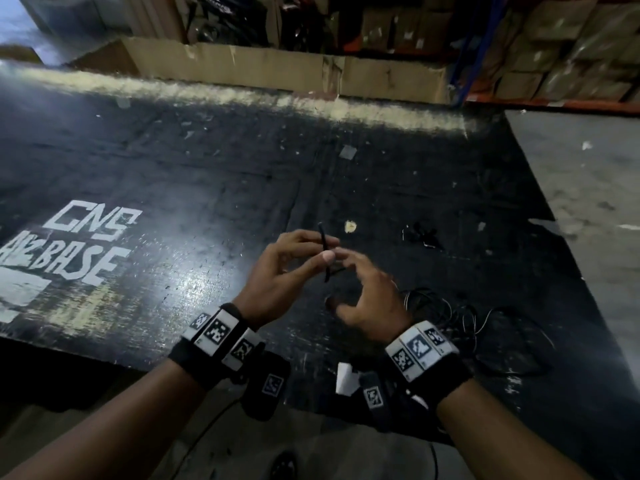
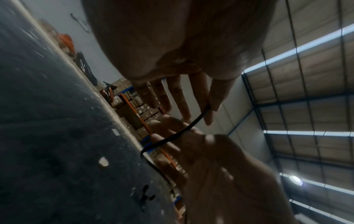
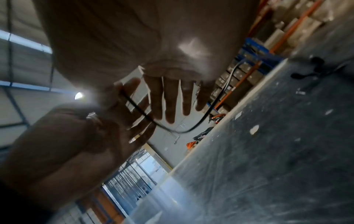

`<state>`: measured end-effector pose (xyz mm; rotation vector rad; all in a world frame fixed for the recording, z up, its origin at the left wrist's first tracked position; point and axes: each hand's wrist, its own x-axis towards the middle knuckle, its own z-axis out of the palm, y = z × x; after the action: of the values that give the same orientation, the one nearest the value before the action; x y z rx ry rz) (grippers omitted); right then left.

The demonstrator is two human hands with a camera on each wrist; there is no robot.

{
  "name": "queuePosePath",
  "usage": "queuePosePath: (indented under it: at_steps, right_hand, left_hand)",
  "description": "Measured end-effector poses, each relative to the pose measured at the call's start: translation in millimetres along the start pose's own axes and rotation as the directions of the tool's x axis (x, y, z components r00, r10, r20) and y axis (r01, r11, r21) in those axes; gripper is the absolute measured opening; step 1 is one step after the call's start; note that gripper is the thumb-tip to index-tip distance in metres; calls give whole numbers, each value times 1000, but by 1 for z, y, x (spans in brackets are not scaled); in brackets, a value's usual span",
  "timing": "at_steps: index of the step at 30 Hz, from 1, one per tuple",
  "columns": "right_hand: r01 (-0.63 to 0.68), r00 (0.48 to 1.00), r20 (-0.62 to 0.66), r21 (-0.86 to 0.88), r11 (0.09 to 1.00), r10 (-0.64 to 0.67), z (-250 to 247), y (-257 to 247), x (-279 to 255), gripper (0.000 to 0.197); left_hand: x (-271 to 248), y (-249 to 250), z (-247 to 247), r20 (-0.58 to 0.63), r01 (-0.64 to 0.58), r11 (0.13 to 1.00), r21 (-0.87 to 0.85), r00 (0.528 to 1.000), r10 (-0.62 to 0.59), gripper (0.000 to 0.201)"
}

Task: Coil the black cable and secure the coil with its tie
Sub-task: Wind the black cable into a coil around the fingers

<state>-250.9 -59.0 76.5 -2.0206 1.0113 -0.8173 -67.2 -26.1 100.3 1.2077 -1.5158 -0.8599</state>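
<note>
Head view: the left hand (image 1: 277, 271) pinches one end of the black cable (image 1: 323, 244) between thumb and fingertips, above the dark counter (image 1: 173, 168). The right hand (image 1: 367, 299) hovers loosely spread, gripping nothing. Most of the cable lies tangled just right of that wrist. It looks thin, light and limp; best gathered loop by loop.
</note>
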Motion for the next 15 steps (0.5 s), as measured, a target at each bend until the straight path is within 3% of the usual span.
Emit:
queuePosePath:
  at_steps: [3,4,6,11,15]
  right_hand:
    - [19,999,-37,150,989,-14,2,-9,4,20]
    - [32,998,-51,194,980,-23,1,-10,6,17]
    - [26,999,-49,256,966,-14,-3,-10,10,21]
    - [65,998,-12,305,950,-64,-25,-17,16,29]
    - [71,997,-32,435,898,-63,-31,-12,17,23]
  left_hand:
    - [11,22,5,-52,-48,991,-124,998,42,21]
    - [14,27,6,-70,-41,986,-163,997,30,22]
    - [18,37,9,-65,2,969,-246,998,-18,26]
    - [27,50,17,104,107,938,-330,992,-76,38]
    - [35,66,15,61,117,847,-519,993,-99,42]
